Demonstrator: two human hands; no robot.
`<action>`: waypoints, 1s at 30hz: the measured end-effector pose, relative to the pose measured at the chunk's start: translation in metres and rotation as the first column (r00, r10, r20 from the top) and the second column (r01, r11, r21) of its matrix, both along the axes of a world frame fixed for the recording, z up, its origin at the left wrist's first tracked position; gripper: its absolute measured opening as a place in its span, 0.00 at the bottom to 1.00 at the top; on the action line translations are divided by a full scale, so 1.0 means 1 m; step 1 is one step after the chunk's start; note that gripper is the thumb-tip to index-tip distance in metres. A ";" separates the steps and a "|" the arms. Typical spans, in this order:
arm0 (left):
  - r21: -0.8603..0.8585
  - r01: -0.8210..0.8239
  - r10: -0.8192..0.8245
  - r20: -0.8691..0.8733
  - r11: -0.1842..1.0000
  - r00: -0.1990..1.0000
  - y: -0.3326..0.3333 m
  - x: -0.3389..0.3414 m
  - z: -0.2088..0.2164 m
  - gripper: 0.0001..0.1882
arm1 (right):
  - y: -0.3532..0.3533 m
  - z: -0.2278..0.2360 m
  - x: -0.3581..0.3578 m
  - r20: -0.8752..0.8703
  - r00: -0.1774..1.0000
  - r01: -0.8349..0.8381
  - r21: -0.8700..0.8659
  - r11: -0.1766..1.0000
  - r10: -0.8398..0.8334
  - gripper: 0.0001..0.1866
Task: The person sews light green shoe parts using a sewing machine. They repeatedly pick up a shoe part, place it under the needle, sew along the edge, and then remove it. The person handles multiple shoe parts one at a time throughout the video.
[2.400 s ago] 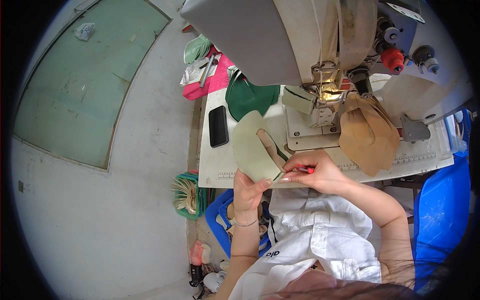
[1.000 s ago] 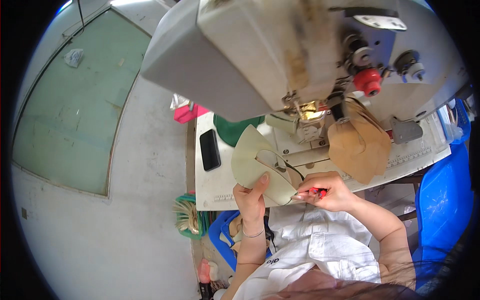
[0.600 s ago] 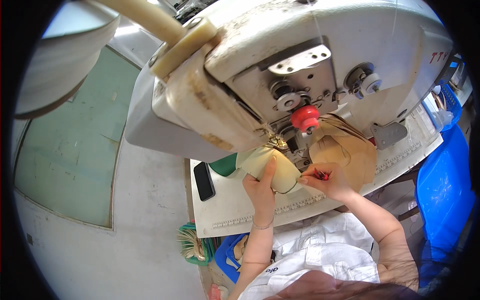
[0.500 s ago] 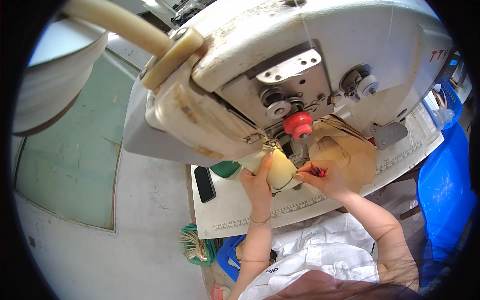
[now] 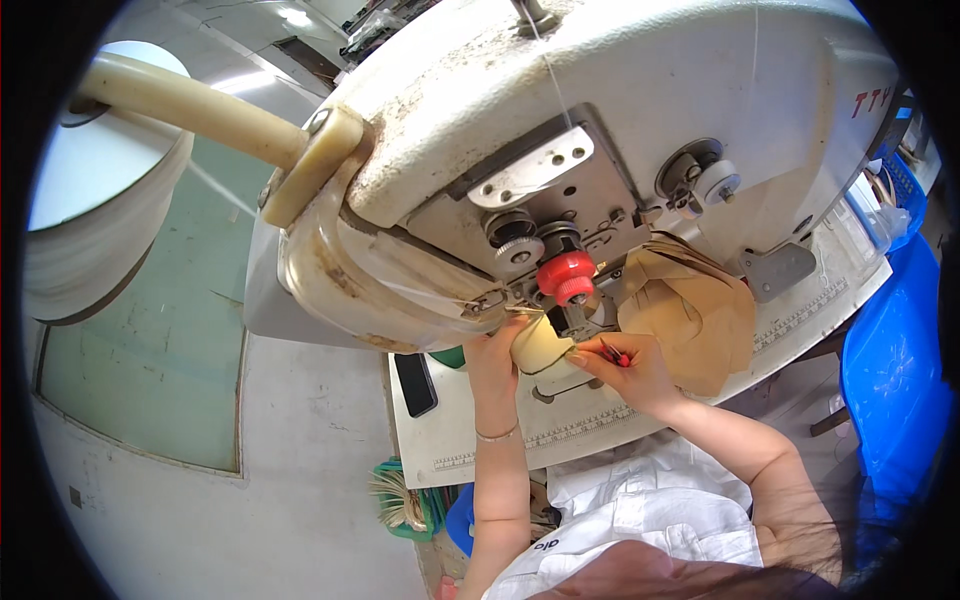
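A cream curved piece of material (image 5: pixel 540 345) with a dark lower edge sits under the head of a large white sewing machine (image 5: pixel 430 160). My left hand (image 5: pixel 493 360) grips its left side, the fingers partly hidden behind the piece and below the machine head. The fingertips of my right hand (image 5: pixel 640 378) pinch the right edge of the same piece. Tucked in my right hand is a small red and dark tool (image 5: pixel 616 356), its kind mostly hidden by the fingers. Just above the piece is the machine's red knob (image 5: pixel 567 276).
Tan flat pieces (image 5: pixel 690 315) lie in a pile right of the sewing spot. A black phone (image 5: pixel 415 384) rests on the white table (image 5: pixel 455 440) at left. A large thread cone (image 5: pixel 105 200) hangs upper left; a blue sheet-like thing (image 5: pixel 895 370) is at right.
My left hand has shifted left and up, nearer the machine head. The cream piece has moved and turned with it, showing less of its left part. My right hand still pinches its edge.
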State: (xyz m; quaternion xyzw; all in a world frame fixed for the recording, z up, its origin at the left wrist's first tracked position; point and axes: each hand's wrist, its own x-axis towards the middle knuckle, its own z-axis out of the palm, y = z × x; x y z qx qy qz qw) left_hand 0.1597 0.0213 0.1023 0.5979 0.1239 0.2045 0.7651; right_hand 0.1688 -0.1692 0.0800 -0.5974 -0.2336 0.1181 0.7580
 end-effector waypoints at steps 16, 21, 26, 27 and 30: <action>0.122 0.111 -0.123 0.089 0.986 0.988 0.119 0.042 -0.007 0.16 | -0.036 -0.040 0.076 -0.460 0.852 -0.234 0.093 0.968 0.251 0.10; 0.204 0.020 -0.021 0.003 0.979 1.000 0.136 0.070 0.001 0.16 | -0.035 0.013 0.126 -0.368 0.800 -0.513 -0.010 0.858 0.474 0.12; 0.247 -0.024 0.030 -0.018 0.969 0.999 0.146 0.069 0.012 0.16 | -0.047 0.099 0.117 -0.087 0.876 -0.446 -0.517 0.730 0.474 0.12; 0.250 -0.015 0.022 -0.024 0.968 0.999 0.145 0.075 0.012 0.16 | -0.051 0.107 0.116 -0.045 0.881 -0.407 -0.580 0.706 0.471 0.12; 0.259 -0.024 0.033 -0.032 0.965 0.999 0.151 0.078 0.011 0.16 | -0.045 0.101 0.126 0.054 0.869 -0.360 -0.611 0.705 0.491 0.11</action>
